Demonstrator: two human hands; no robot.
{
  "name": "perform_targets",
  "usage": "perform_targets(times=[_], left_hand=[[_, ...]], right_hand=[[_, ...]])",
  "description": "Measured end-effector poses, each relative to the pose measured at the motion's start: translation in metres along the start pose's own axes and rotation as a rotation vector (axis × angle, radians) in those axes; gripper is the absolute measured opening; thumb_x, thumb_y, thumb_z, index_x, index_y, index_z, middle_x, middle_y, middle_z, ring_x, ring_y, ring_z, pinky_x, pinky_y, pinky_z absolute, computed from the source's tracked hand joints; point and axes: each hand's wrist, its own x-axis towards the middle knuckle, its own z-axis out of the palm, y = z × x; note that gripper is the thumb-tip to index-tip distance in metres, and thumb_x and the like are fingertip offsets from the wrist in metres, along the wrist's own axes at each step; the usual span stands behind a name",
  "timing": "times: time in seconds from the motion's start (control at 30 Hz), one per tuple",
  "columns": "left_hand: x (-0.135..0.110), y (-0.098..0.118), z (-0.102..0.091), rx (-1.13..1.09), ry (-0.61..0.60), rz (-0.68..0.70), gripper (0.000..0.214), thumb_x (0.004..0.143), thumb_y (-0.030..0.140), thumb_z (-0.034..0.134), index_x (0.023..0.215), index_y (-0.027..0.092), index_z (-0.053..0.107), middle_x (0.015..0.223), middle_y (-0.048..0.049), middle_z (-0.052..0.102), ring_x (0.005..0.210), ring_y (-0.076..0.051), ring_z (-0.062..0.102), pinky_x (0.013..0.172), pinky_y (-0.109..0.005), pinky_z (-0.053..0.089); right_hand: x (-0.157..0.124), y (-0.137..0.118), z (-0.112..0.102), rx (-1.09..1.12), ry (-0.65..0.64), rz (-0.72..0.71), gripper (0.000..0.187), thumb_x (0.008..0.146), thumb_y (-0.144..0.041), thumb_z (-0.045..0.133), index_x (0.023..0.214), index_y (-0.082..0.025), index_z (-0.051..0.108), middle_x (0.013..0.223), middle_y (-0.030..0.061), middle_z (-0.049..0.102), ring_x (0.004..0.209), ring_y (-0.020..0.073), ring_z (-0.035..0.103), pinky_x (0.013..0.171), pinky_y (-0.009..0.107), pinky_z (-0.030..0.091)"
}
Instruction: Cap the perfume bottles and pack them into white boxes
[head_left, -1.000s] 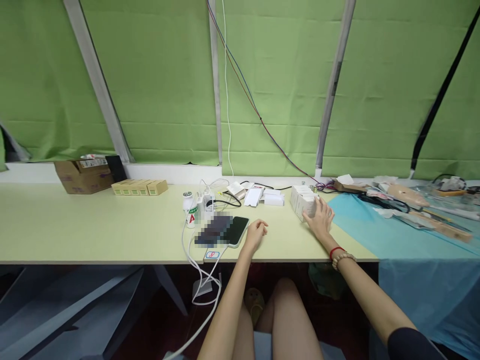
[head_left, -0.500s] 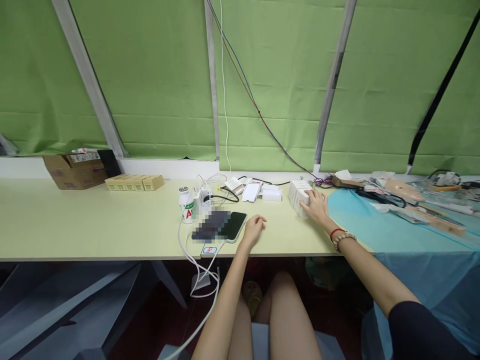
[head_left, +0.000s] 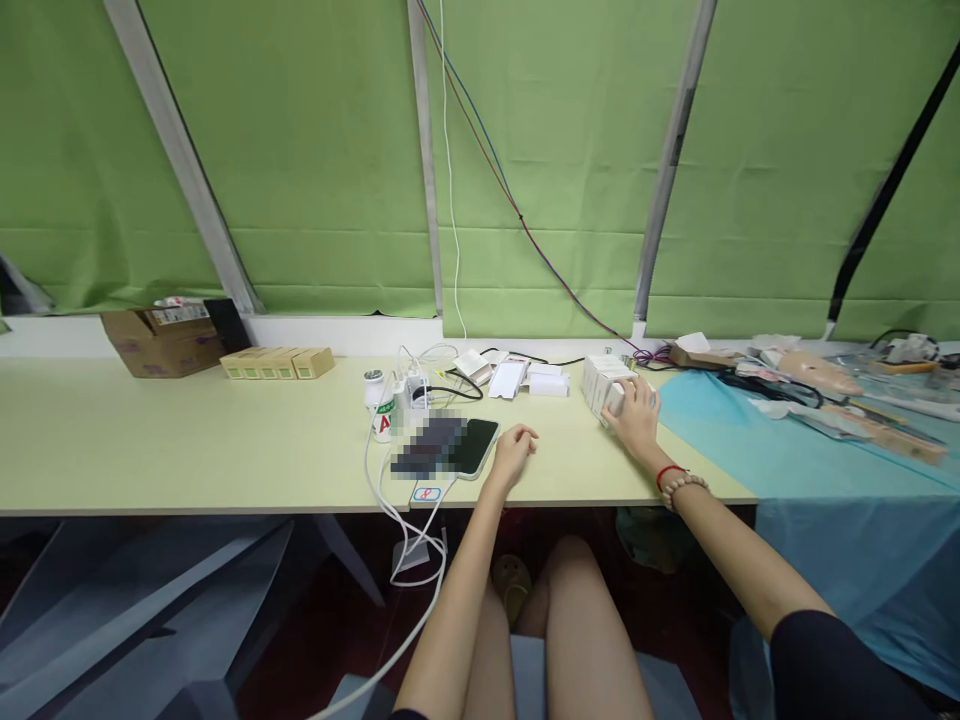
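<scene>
In the head view, several small white boxes (head_left: 598, 383) stand in a row on the pale yellow table. My right hand (head_left: 636, 418) is at the near right end of that row, its fingers closed round one small white box (head_left: 615, 399). The hand hides part of this box, and I cannot tell whether it still touches the row. My left hand (head_left: 514, 455) rests on the table with its fingers curled in and nothing visible in them. Just left of it lies a phone (head_left: 474, 447), partly blurred out along with a dark item beside it.
White cables and a charger (head_left: 415, 390) sit near a white bottle (head_left: 383, 415). Opened white cartons (head_left: 508, 379) lie behind. Yellowish boxes (head_left: 277, 363) and a cardboard box (head_left: 166, 342) stand at left. A blue cloth (head_left: 712, 430) with mixed items covers the right side.
My right hand has shifted slightly right and its fingers have closed round a small white box at the row's near end. My left hand stays on the table. The view has shifted slightly.
</scene>
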Motion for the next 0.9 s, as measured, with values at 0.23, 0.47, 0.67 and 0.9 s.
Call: perform_targets(times=[0.23, 0.47, 0.67, 0.9], left_hand=[[0.001, -0.002, 0.000, -0.008, -0.001, 0.007, 0.019, 0.070, 0.021, 0.041, 0.071, 0.017, 0.060, 0.057, 0.0003, 0.055, 0.058, -0.012, 0.051, 0.061, -0.024, 0.038], [-0.001, 0.000, 0.000, -0.005, -0.001, 0.014, 0.018, 0.070, 0.020, 0.042, 0.071, 0.017, 0.059, 0.057, -0.0001, 0.056, 0.057, -0.012, 0.052, 0.060, -0.024, 0.039], [-0.001, -0.001, 0.000, -0.007, -0.003, 0.016, 0.018, 0.071, 0.019, 0.042, 0.071, 0.017, 0.060, 0.057, 0.0002, 0.055, 0.058, -0.012, 0.052, 0.061, -0.024, 0.039], [0.000, -0.004, 0.001, 0.000, 0.001, 0.018, 0.017, 0.070, 0.018, 0.042, 0.069, 0.018, 0.060, 0.057, 0.0006, 0.057, 0.059, -0.013, 0.053, 0.059, -0.024, 0.038]], right_hand=[[0.008, 0.000, 0.001, -0.056, -0.109, 0.013, 0.056, 0.075, -0.031, 0.055, 0.125, -0.011, 0.040, 0.137, 0.0221, 0.040, 0.131, 0.0324, 0.028, 0.103, 0.050, 0.024], [0.022, 0.003, -0.008, -0.111, -0.247, -0.024, 0.061, 0.067, -0.034, 0.062, 0.120, -0.012, 0.043, 0.121, 0.0189, 0.051, 0.115, 0.0308, 0.043, 0.090, 0.043, 0.037], [0.017, 0.009, -0.009, -0.045, -0.268, -0.035, 0.070, 0.070, -0.033, 0.062, 0.131, -0.010, 0.038, 0.140, 0.0218, 0.038, 0.131, 0.0320, 0.030, 0.097, 0.045, 0.035], [0.020, -0.042, -0.045, 0.199, -0.112, 0.081, 0.073, 0.074, -0.042, 0.055, 0.137, -0.012, 0.034, 0.146, 0.0206, 0.030, 0.135, 0.0349, 0.027, 0.104, 0.065, 0.016]])
